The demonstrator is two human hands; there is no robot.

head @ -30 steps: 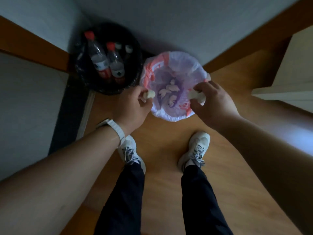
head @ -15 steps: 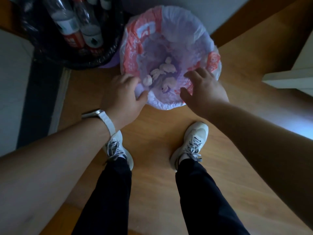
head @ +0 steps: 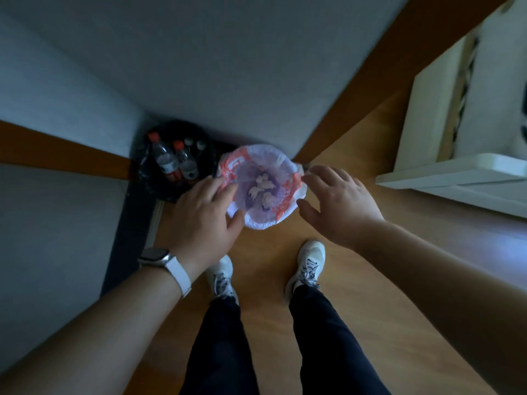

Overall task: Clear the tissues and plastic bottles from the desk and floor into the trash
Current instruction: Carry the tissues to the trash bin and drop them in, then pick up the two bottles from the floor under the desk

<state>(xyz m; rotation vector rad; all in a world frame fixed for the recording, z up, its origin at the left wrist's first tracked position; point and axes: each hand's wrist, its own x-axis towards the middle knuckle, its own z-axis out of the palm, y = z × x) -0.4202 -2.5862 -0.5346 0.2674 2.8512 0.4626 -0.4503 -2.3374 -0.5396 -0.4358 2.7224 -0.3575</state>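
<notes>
Glossy wooden floor (head: pixel 376 280) meets grey walls at a corner, where a round bin with a thin, crinkled lavender liner (head: pixel 258 223) printed in red holds crumpled white tissues (head: pixel 263 186). Beside it, plastic bottles (head: pixel 168 162) with red caps stand in a black-bagged bin (head: pixel 142 175). The left hand (head: pixel 205 220) and right hand (head: pixel 339 203) are spread and empty, one at each side of the liner's rim.
</notes>
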